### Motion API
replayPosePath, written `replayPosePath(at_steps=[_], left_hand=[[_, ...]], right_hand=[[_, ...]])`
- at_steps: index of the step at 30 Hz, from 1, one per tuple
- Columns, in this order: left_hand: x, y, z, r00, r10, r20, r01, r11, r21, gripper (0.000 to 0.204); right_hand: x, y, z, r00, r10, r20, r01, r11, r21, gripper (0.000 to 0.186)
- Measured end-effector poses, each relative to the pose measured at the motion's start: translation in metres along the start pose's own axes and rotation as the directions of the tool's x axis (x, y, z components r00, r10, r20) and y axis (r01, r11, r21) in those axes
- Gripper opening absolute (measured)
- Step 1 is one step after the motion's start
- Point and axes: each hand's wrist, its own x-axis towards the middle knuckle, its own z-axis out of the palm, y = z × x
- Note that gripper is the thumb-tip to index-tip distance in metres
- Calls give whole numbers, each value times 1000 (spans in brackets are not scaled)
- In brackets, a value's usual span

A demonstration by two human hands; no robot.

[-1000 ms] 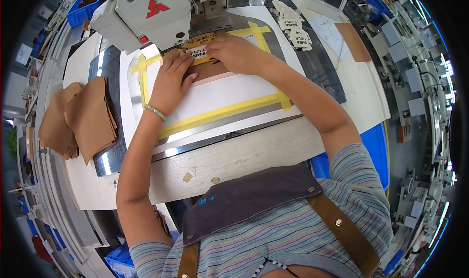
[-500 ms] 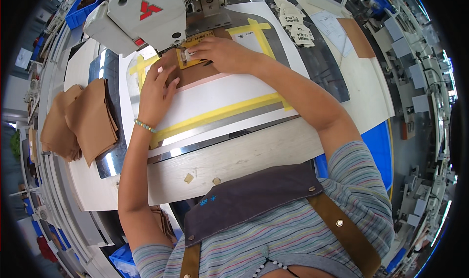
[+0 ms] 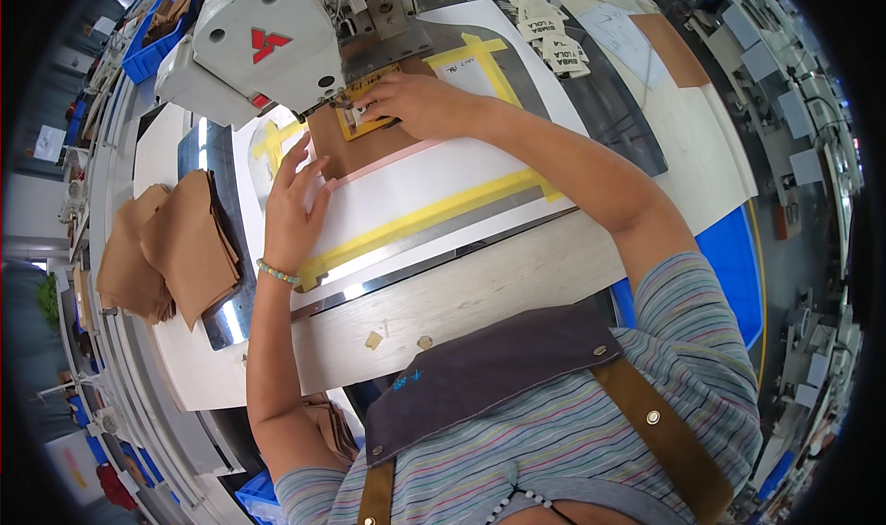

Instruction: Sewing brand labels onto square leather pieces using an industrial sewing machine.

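Observation:
My left hand [image 3: 293, 211] is open, fingers spread, at the left edge of a brown panel [image 3: 343, 151] with a pink strip along its lower edge. My right hand [image 3: 420, 102] grips a yellow template [image 3: 365, 128] lying on that panel under the white sewing machine's head [image 3: 245, 59], its fingers hiding much of the template. Around the panel is a white sheet [image 3: 406, 188] with yellow tape [image 3: 420, 211] on a metal plate.
Stacked brown pieces [image 3: 189, 253] lie at the left, white printed labels [image 3: 552, 41] at the back right, beside paper and a brown sheet [image 3: 669, 54]. Blue bins [image 3: 724, 267] stand at the table's right and back left [image 3: 152, 50].
My left hand has slid left and down off the middle of the brown panel, exposing more of it. My right hand has shifted slightly left over the yellow template.

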Motion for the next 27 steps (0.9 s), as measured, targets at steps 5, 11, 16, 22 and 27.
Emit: replayPosePath(at_steps=[5,11,16,22,27], left_hand=[[4,1,0,999,40,-6,-40,999,3,34],[3,6,0,999,53,4,-53,998,18,34],[1,6,-2,998,67,5,-68,998,20,35],[1,9,-6,996,87,-5,-87,995,45,36],[9,8,-4,997,71,-29,-71,997,6,42]], right_hand=[[-1,5,1,1000,-3,-18,4,999,52,50],[3,5,0,1000,-8,7,8,1000,25,50],[9,13,6,999,-14,-30,11,997,-75,46],[19,7,-1,997,59,57,-51,989,-141,42],[8,5,-14,992,110,57,-105,990,-95,40]])
